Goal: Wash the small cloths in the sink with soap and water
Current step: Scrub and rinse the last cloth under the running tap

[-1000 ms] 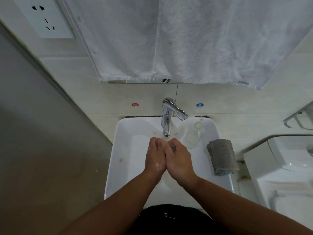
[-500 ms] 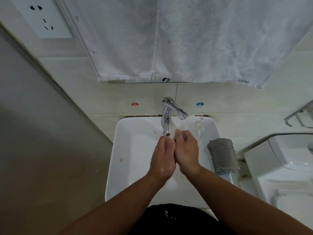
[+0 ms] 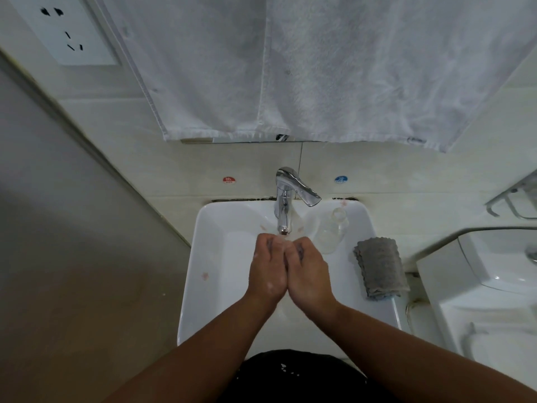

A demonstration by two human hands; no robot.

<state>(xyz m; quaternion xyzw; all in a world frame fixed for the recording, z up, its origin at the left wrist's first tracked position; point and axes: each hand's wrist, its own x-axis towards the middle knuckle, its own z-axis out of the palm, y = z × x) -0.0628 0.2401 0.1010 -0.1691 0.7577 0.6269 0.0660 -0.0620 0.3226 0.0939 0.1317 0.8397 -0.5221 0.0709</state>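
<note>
Over the white sink (image 3: 190, 286), just below the spout of the chrome tap (image 3: 286, 199), my left hand (image 3: 267, 274) and my right hand (image 3: 311, 277) are pressed side by side. Their fingers curl down around a small dark cloth (image 3: 300, 251). Only dark bits of it show between the fingers, and the rest is hidden. Wet soap spots sit on the back of my left hand. A folded grey cloth (image 3: 380, 266) lies on the sink's right rim, apart from both hands.
A clear bottle (image 3: 331, 231) stands in the sink's back right corner, close to my right hand. A white towel (image 3: 319, 68) hangs above the tap. A wall socket (image 3: 66, 30) is at upper left. A white fixture (image 3: 494, 274) and a metal rack (image 3: 514, 202) stand at right.
Both hands slid forward to the tap with the right one ahead, then drew back toward me and are level again, still pressed together around the dark cloth.
</note>
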